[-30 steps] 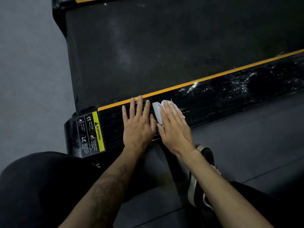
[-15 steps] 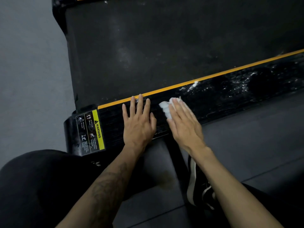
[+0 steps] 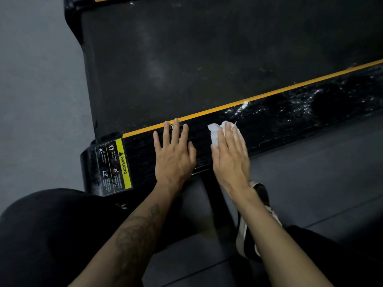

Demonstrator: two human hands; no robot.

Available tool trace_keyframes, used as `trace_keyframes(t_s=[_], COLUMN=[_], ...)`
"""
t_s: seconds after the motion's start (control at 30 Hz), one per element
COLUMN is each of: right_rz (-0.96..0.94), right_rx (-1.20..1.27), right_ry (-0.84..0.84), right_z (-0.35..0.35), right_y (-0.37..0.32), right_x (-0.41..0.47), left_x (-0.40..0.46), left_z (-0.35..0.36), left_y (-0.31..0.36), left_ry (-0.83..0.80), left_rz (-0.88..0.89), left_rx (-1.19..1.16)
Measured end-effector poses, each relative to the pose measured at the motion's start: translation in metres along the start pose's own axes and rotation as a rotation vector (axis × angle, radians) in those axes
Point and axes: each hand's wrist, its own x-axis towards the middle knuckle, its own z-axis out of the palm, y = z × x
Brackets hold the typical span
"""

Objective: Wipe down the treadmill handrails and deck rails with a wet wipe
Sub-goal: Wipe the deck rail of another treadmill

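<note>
A black deck rail (image 3: 290, 119) with a yellow stripe along its far edge runs from lower left to upper right beside the treadmill belt (image 3: 186, 59). My right hand (image 3: 231, 156) lies flat on a white wet wipe (image 3: 214, 131), pressing it against the rail. The wipe sticks out past my fingertips. My left hand (image 3: 174, 154) rests flat on the rail just left of it, fingers spread, holding nothing. Wet streaks glisten on the rail further right.
A yellow and black warning label (image 3: 114, 166) sits on the rail's end cap at the left. My shoe (image 3: 255, 220) stands on the dark floor mat (image 3: 321, 172) below the rail. Grey floor (image 3: 37, 90) lies left of the treadmill. My dark-clothed knee (image 3: 47, 235) fills the lower left.
My right hand has slid the wipe to the right along the rail, away from my left hand. The left hand has stayed in place.
</note>
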Motion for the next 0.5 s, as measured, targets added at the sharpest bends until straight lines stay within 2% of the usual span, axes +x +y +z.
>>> trace_keyframes(t_s=[0.1, 0.17, 0.2, 0.3, 0.37, 0.5], right_rz=[-0.146, -0.275, -0.277, -0.064, -0.019, -0.276], right_rx=[0.018, -0.005, -0.003, 0.030, 0.027, -0.042], right_ry=[0.005, 0.023, 0.028, 0.022, 0.021, -0.021], right_z=[0.006, 0.003, 0.001, -0.004, -0.002, 0.004], right_y=[-0.014, 0.001, 0.010, 0.013, -0.003, -0.004], right_x=[-0.013, -0.015, -0.012, -0.006, -0.009, -0.020], left_x=[0.000, 0.000, 0.000, 0.000, 0.000, 0.001], left_z=[0.000, 0.000, -0.001, -0.002, -0.002, -0.001], left_y=[-0.001, 0.000, 0.000, 0.001, 0.001, 0.001], left_ry=[-0.018, -0.015, -0.009, 0.001, -0.004, -0.019], left_rz=[0.003, 0.002, 0.000, -0.001, -0.001, -0.004], left_rx=[0.005, 0.002, -0.001, -0.004, -0.003, -0.022])
